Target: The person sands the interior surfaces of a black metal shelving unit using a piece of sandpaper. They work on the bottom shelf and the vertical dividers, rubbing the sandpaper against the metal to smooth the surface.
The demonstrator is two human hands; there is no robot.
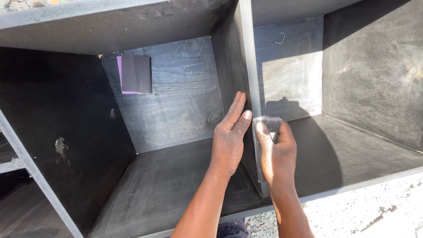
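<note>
Left hand [229, 132] lies flat and released against the black painted wooden divider panel [240, 66]. Right hand [275, 147] is clenched around a blurry dark sanding pad [269, 122] on the divider's edge.

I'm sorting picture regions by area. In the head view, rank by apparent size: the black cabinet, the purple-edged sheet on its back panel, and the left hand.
1. Black cabinet, it fills most of the view.
2. Left hand, though it is nearer the camera.
3. Purple-edged sheet, farther back, so true size is unsure.

The cabinet [176, 105] was black with grey scuffs; the paper sheet [135, 73] in it was dark with purple edges.
</note>
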